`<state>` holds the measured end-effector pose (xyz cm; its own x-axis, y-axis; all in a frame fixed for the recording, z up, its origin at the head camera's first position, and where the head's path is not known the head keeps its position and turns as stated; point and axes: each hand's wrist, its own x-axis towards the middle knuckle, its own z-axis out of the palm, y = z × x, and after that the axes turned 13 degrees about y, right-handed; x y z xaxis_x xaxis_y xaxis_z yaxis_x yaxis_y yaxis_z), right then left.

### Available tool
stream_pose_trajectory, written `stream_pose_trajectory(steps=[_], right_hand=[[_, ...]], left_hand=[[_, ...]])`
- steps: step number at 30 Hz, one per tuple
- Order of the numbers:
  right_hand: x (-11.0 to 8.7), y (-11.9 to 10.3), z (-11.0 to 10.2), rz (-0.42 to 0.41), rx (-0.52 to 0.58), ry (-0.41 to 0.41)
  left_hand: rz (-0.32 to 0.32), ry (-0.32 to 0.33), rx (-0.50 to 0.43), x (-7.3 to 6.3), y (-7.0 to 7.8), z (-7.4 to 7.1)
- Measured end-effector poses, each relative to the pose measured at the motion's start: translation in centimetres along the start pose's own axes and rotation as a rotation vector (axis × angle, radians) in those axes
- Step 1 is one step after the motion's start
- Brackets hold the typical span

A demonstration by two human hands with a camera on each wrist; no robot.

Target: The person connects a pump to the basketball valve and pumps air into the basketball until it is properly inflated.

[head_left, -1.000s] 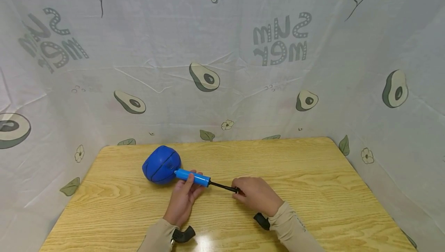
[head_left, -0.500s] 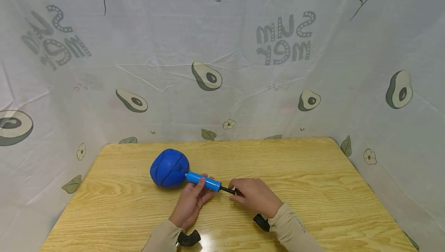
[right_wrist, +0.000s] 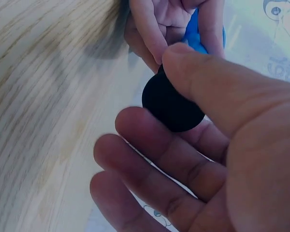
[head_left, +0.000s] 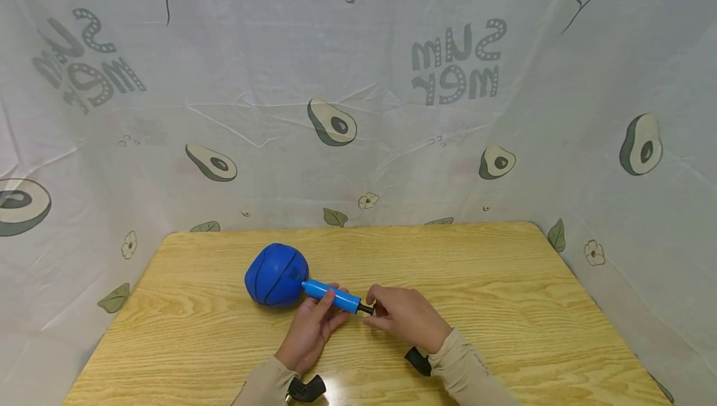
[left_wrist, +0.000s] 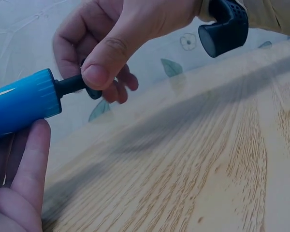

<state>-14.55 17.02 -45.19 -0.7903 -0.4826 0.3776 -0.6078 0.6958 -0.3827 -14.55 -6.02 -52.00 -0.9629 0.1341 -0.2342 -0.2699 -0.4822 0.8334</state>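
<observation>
A blue hand pump with a clear blue barrel points at a blue ball with black seam lines; its nozzle end meets the ball's right side. The ball looks slightly dented. My left hand holds the barrel from below, thumb across the top. In the left wrist view, only a short piece of the black plunger rod shows outside the barrel. My right hand pinches the round black handle at the rod's end between thumb and fingers, the other fingers loosely spread in the right wrist view.
Hands, pump and ball are over a wood-grain table. A pale curtain printed with avocados and leaves encloses its back and sides. Black wrist-worn devices stick out by the sleeves.
The plunger rod has slid most of the way into the barrel. My left hand, the pump and the ball have shifted right, the ball turning a little; my right hand has moved slightly left.
</observation>
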Motion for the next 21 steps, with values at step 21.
stream_pose_trajectory(steps=[21], right_hand=[[-0.10,0.19,0.38,0.000,-0.014,0.034]], left_hand=[[-0.021,0.039,-0.131,0.07,0.13,0.06]])
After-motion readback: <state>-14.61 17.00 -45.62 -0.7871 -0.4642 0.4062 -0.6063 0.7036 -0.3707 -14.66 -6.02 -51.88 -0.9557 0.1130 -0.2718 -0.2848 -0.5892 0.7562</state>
